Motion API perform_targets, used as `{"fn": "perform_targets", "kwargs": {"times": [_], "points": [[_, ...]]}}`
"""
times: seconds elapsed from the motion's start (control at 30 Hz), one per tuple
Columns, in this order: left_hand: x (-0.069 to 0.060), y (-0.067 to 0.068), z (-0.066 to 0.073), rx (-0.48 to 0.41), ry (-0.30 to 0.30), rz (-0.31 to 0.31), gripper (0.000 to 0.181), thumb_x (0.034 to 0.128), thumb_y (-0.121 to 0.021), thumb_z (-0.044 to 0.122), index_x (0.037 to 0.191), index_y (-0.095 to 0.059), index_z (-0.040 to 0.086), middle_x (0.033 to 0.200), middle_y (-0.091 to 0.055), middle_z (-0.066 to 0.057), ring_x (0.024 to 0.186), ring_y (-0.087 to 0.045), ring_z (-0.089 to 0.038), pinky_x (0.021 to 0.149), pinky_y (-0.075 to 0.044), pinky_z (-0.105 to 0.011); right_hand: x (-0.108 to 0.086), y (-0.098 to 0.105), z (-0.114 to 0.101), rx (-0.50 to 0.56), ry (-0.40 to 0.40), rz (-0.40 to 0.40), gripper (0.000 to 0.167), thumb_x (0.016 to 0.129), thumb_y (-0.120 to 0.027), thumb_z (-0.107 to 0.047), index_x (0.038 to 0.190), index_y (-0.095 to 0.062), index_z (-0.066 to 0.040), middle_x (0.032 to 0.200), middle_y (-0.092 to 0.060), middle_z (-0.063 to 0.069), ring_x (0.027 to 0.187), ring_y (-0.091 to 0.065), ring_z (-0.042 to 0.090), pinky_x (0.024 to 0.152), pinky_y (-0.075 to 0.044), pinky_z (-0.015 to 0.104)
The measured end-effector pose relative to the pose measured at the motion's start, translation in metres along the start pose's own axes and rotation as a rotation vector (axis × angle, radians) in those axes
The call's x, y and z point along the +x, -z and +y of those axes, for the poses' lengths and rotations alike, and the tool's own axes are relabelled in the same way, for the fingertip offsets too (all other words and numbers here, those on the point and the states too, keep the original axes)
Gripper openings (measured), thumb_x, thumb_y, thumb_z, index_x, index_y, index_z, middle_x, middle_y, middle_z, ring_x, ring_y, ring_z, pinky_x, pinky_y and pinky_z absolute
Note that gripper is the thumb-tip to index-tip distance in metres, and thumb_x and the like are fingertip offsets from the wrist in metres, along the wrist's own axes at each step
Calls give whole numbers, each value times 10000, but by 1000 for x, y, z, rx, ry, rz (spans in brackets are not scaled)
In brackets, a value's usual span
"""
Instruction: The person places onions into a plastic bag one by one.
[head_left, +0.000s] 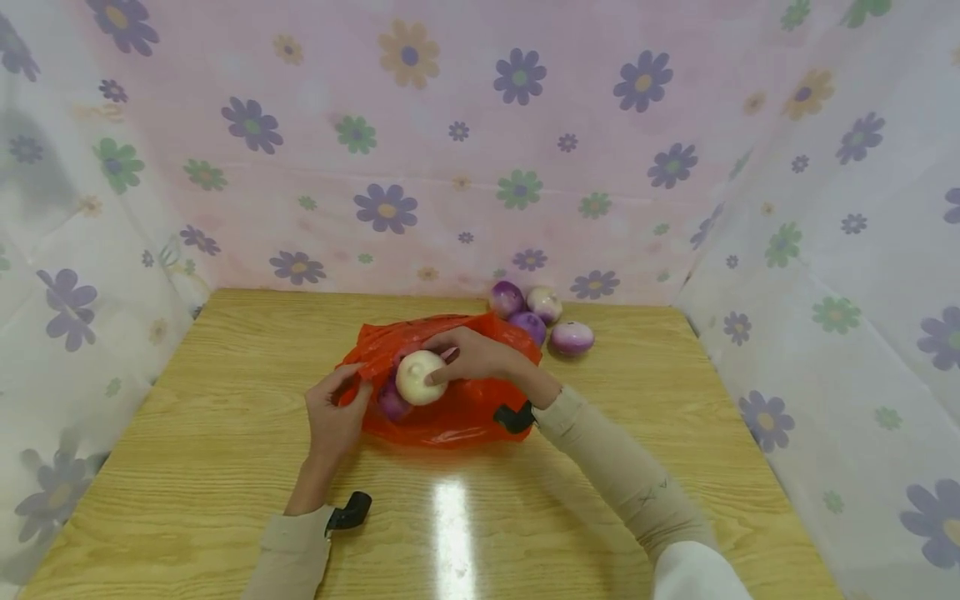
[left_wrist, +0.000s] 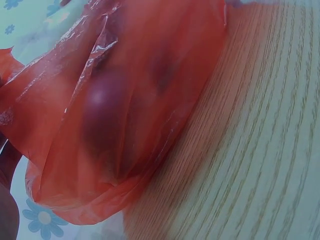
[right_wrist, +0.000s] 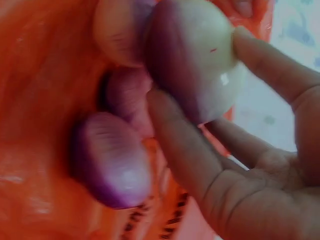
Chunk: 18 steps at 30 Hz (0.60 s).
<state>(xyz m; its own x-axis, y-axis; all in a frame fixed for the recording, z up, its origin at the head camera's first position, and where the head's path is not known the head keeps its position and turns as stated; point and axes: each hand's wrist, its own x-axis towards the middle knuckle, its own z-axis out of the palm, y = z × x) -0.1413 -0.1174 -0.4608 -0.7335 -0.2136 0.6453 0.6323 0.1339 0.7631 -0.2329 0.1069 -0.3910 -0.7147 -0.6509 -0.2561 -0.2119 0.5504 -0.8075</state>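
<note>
Onion (head_left: 415, 379), pinched by the right hand (head_left: 471, 354) at the open red bag (head_left: 465, 410) toward the desk's (head_left: 247, 350) back edge while the left hand (head_left: 336, 417) grips the bag's side, should prove firm, smooth and light, best held round its middle.

Right hand's (head_left: 480, 355) grip on round white-and-purple onion (head_left: 418, 379) hemmed in: purple onions (head_left: 393, 403) just below, crinkled red plastic bag (head_left: 465, 421) around, left hand (head_left: 336, 410) on the left. Four glossy purple-and-white onions (head_left: 528, 326) obstruct beyond and right; passage over yellowish wood-grain table (head_left: 225, 417), nearer the person and farther left.
</note>
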Motion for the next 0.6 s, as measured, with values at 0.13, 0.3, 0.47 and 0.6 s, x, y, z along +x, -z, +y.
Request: {"fn": "perform_targets", "kwargs": {"times": [0.13, 0.3, 0.47, 0.6], "points": [[0, 0, -1, -2, -3, 1, 199, 810, -617, -260, 979, -685, -180, 982, -740, 37, 907, -670, 31, 848, -540, -122, -3, -2, 17, 48, 25, 38, 569, 899, -784, -219, 1412, -583, -75, 1376, -618, 60, 1211, -621, 260, 973, -553, 340], [0, -1, -1, 5, -7, -1, 208, 813, -616, -259, 991, -687, -177, 994, -745, 26, 914, -672, 36, 846, -543, -126, -14, -4, 30, 46, 15, 81, 535, 890, -794, -264, 1379, -617, -137, 1330, -648, 6, 1185, -628, 235, 995, -536, 363], [-1, 0, -1, 6, 7, -6, 215, 827, -613, -253, 1012, -688, -172, 1025, -733, 80, 931, -673, 38, 854, -541, -126, -19, -5, 38, 78, -18, 85, 534, 896, -785, -287, 1384, -618, -149, 1359, -631, 0, 1208, -597, 239, 1006, -520, 390], [-2, 0, -2, 1, 12, -7, 218, 834, -608, -250, 1022, -686, -171, 1040, -730, 107, 944, -672, 38, 867, -538, -129, -20, -5, 44, 126, -43, 74, 521, 900, -782, -284, 1370, -620, -130, 1353, -628, 16, 1183, -596, 217, 996, -519, 384]]}}
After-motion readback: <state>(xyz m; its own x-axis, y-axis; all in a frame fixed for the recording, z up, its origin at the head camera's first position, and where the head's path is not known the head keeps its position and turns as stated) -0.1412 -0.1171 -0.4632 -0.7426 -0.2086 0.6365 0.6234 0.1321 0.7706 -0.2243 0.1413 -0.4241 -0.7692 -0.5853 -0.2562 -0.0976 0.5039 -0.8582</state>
